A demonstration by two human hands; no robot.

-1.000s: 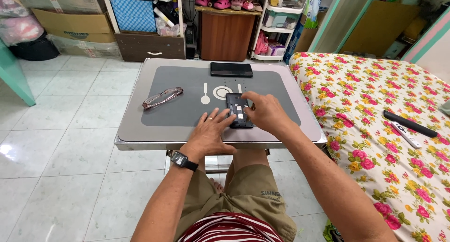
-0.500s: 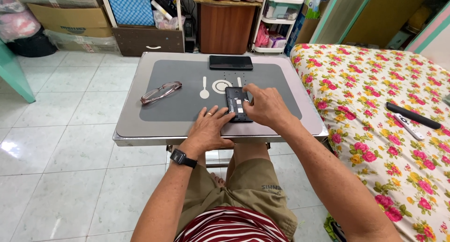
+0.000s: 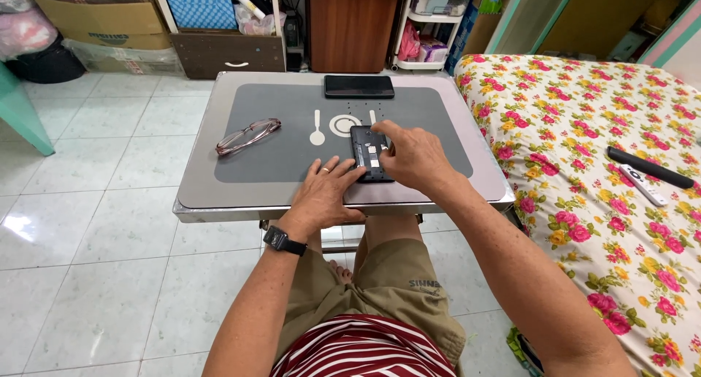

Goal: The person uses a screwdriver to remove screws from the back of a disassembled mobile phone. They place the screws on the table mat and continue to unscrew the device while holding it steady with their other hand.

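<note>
Your left hand (image 3: 328, 194) lies flat on the desk (image 3: 219, 194), fingers spread, tips touching the opened phone's (image 3: 369, 154) left edge. Your right hand (image 3: 412, 154) covers its right side, forefinger extended onto it, gripping nothing.

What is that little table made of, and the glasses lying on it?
The table looks like metal with a dull silver finish: its rim shines grey, though the darker grey top panel could be laminate. The glasses seem to be thin brownish plastic or metal frames with clear lenses; too small to tell.
</note>
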